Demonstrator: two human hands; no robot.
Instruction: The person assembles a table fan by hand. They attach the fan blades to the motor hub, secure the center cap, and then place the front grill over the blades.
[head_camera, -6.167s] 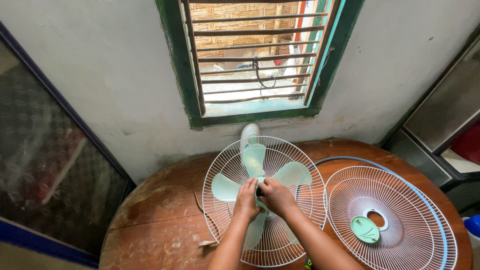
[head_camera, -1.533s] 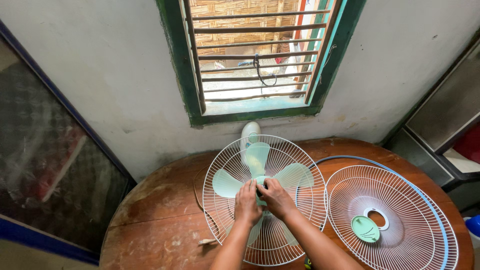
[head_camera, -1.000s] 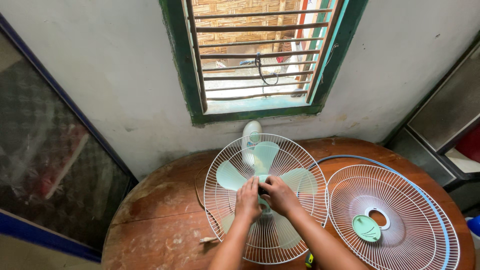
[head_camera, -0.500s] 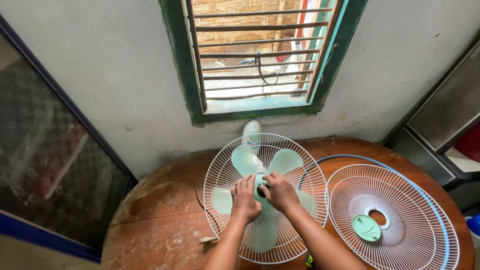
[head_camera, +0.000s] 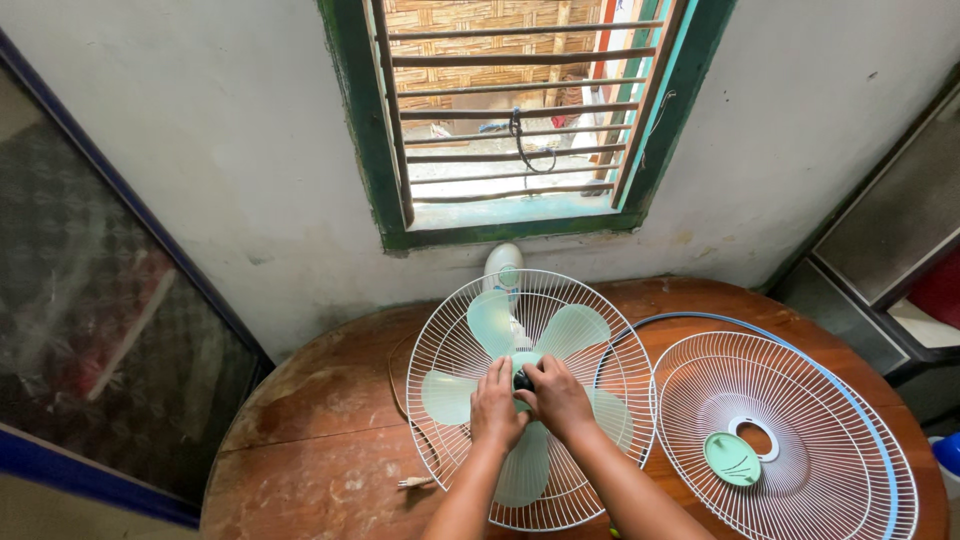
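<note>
Pale green fan blade (head_camera: 520, 368) with its dark hub nut (head_camera: 522, 380), seated in the white wire rear guard (head_camera: 440, 330) of a fan laid face-up on a round wooden table (head_camera: 320, 420), near the table's middle and below the window. Left hand (head_camera: 497, 403) pressed on the hub from the left, fingers curled down over the blade's centre, apparently gripping it. Right hand (head_camera: 556, 397) meeting it from the right, thumb and fingertips pinched around the hub nut. Both forearms reaching up from the lower edge of the frame across the guard. White fan neck (head_camera: 502, 265) poking out behind the guard toward the wall. Just to the right, touching or nearly touching the rear guard, the detached front guard (head_camera: 800, 400) lying flat, with a blue rim band (head_camera: 700, 319) and a loose pale green centre cap (head_camera: 731, 459) resting on its wires. Thin power cord (head_camera: 395, 390) trailing off the left side to a plug (head_camera: 413, 484) on the tabletop. Green-framed barred window (head_camera: 510, 120) set in a whitewashed wall (head_camera: 230, 150) above
</note>
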